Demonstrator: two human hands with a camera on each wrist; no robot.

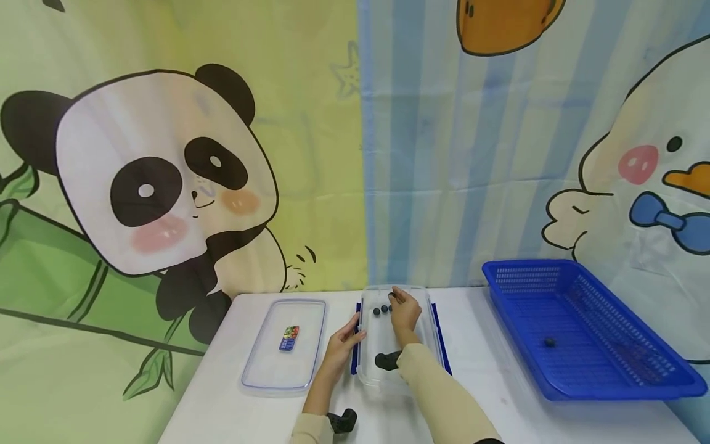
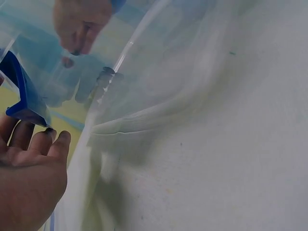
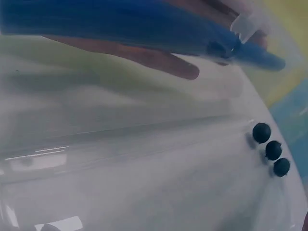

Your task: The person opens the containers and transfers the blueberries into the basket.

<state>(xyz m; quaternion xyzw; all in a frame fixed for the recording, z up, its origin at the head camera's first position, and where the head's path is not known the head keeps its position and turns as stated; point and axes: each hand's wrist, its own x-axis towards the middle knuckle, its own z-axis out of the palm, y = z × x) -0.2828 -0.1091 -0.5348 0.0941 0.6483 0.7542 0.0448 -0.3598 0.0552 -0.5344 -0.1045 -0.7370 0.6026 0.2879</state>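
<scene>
A clear plastic box [image 1: 383, 370] with blue side clips [image 1: 440, 339] stands in the middle of the table. At its left side my left hand [image 1: 338, 348] grips the wall by a blue clip [image 2: 29, 96], thumb over the rim. My right hand [image 1: 407, 313] is over the far end of the box. Its fingertips pinch a small dark blueberry [image 1: 391, 295], partly hidden by the fingers. Near the far wall inside the box, blueberries [image 1: 376, 311] lie in a short row; the right wrist view shows three dark round berries [image 3: 261, 133].
Left of the box lies a clear lid [image 1: 266, 370] bearing a colourful sticker [image 1: 289, 339]. To the right is a blue plastic basket [image 1: 599, 370] with a dark blueberry [image 1: 549, 341] in it. A printed curtain [image 1: 310, 154] hangs behind the white table [image 1: 205, 394].
</scene>
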